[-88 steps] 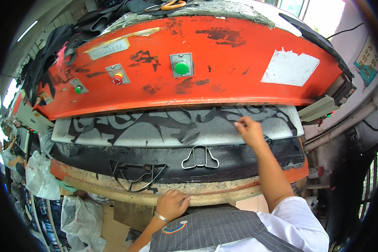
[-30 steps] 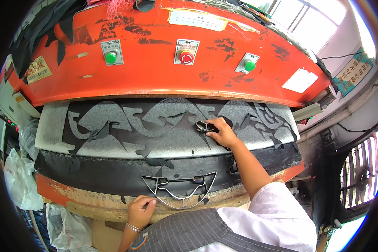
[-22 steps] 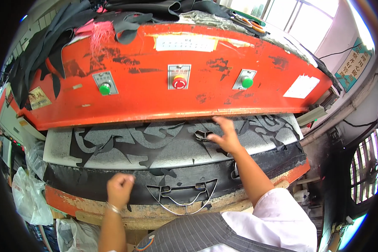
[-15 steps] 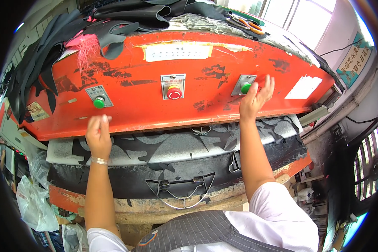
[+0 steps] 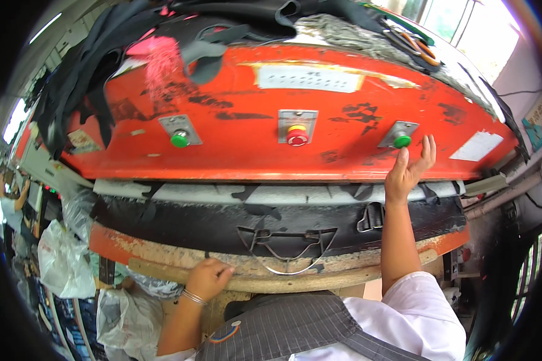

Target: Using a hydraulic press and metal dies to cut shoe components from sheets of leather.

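Observation:
My right hand (image 5: pixel 411 171) is raised in front of the red machine beam (image 5: pixel 235 153), fingers stretched and thumb just below the right green push button (image 5: pixel 401 140). Whether the thumb touches the button I cannot tell. My left hand (image 5: pixel 208 280) is low, by the worn wooden front edge (image 5: pixel 162 256), its fingers curled in and partly hidden; I see nothing held. A metal cutting die (image 5: pixel 288 245) of curved strips lies on the black pad (image 5: pixel 193 219), overhanging its front. A smaller metal die (image 5: pixel 370 218) sits on the pad beside my right forearm.
The beam also carries a left green button (image 5: pixel 179 139) and a red stop button (image 5: pixel 297 136). Below it shows a white slab (image 5: pixel 211 192) with dark cut scraps. Black sheet material (image 5: pixel 235 18) and scissors (image 5: pixel 424 51) lie on top. Plastic bags (image 5: pixel 66 259) hang at left.
My left hand has dropped from near the left green button to the front edge. My right hand remains by its button. The beam now hides more of the white slab, and the view has shifted.

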{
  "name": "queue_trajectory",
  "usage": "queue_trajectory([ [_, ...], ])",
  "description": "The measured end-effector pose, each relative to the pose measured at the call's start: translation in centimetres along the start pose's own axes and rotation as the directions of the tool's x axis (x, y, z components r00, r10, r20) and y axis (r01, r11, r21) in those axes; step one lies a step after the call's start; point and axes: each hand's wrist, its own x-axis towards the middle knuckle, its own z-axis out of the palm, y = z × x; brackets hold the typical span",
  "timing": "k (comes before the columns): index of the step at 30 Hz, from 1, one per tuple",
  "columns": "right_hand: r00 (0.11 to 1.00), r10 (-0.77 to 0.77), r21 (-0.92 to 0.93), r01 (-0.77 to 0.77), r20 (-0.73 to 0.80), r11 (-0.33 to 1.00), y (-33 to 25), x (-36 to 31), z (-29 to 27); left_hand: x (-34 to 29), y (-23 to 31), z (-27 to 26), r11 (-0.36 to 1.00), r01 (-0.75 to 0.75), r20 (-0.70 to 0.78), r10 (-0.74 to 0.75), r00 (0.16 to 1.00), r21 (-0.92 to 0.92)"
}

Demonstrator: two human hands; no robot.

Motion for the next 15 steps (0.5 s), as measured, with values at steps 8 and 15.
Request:
queue_trajectory([
  [8,0.975,-0.021,0.121,-0.006,0.222,0.993,-4.2,-8.3,1.9,-3.0,-0.1,2.6,0.988,-0.005,-0.173,0.032,0.984,0.157],
  [15,0.823,0.096,-0.133,-0.025,0.56,0.991,1.0,-12.8,0.9,-4.8,-4.5,1.9,0.997,-0.061,0.108,0.055,0.993,0.054],
])
